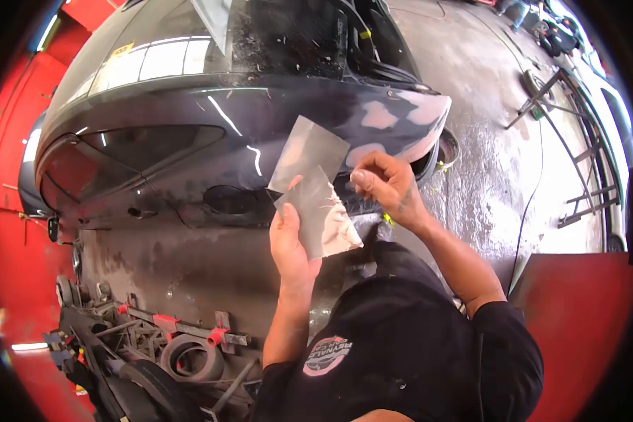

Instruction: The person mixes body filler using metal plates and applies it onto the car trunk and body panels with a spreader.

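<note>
My left hand (292,239) is closed on two thin, flat grey plates that overlap. The nearer plate (309,207) carries a lump of pale pink body filler (340,228) along its right side. Behind it, the farther plate (313,151) slants up toward the car. To the right of the plates is my right hand (390,183), its fingers curled and thumb pressed in. Whether anything is in that pinch I cannot make out. Beyond both hands stands a dark car (183,155) with pale pink filler patches (378,114) on its rear corner.
At the lower left lie a tire (192,357) and several metal parts. A metal stand (577,141) is on the right, near a dark cable (531,211) on the floor. A red panel (577,316) rises at lower right. Another person (517,10) is far back.
</note>
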`<control>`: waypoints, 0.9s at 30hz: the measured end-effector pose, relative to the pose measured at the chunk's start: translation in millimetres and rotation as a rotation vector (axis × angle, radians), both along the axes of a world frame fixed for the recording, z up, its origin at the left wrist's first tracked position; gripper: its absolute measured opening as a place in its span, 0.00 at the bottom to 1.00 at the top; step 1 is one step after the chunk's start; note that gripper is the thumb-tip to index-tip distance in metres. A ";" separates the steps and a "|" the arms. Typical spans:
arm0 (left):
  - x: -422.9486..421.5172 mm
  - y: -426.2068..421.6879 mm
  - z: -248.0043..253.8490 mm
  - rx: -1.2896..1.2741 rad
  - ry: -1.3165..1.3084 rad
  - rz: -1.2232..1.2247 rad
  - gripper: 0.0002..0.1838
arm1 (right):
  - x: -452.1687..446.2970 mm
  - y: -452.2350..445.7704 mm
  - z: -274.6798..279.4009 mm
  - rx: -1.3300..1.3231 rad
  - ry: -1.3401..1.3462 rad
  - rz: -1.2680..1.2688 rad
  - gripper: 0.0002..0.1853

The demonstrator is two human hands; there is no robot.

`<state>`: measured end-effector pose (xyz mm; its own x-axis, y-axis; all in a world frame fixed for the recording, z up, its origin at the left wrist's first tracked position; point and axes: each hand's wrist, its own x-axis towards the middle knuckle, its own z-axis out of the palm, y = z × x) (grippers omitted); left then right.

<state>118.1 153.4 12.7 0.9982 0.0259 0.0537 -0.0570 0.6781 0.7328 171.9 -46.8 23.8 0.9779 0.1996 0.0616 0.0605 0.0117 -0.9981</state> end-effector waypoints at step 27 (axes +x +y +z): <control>9.6 -101.5 -2.0 0.122 0.118 -0.048 0.31 | 48.6 -101.4 -49.9 0.237 -0.040 -0.129 0.18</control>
